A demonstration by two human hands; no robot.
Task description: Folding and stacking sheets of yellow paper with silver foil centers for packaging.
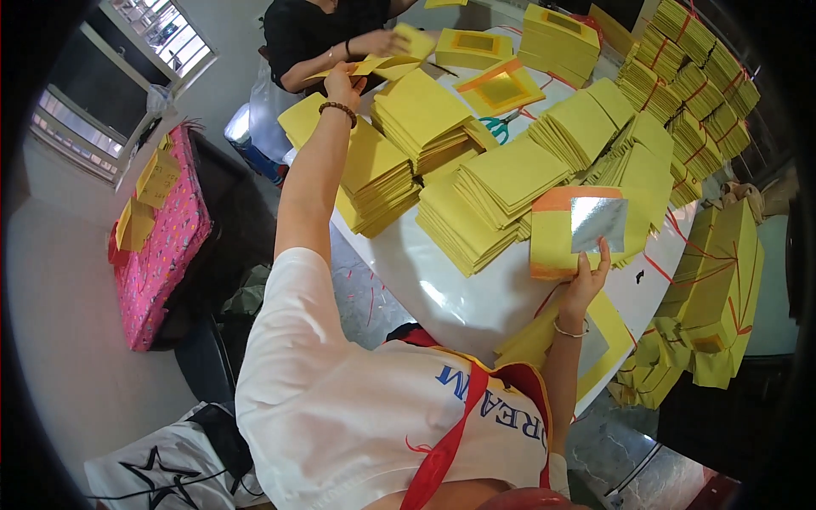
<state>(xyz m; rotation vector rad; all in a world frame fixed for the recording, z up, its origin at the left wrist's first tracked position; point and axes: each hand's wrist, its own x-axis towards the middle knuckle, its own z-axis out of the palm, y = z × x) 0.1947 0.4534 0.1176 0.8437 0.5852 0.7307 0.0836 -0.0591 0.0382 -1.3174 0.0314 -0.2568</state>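
My left hand [342, 82], with a beaded bracelet at its wrist, reaches to the far left of the table. Its fingers are closed on the edge of a yellow paper sheet [374, 65] above the stacks. Close to my body, my right hand [586, 280] grips the lower edge of a yellow joss paper [552, 234] that has orange bands and a silver foil square [597, 217]. Between my hands lie a stack of yellow paper [374, 174] and fanned yellow bundles [514, 174].
Teal-handled scissors [499, 126] lie among the stacks on the white table [416, 272]. Across it, a person in black [319, 34] handles yellow paper. Tied yellow bundles [680, 93] rise at the right. A pink patterned cover [161, 255] drapes furniture at the left.
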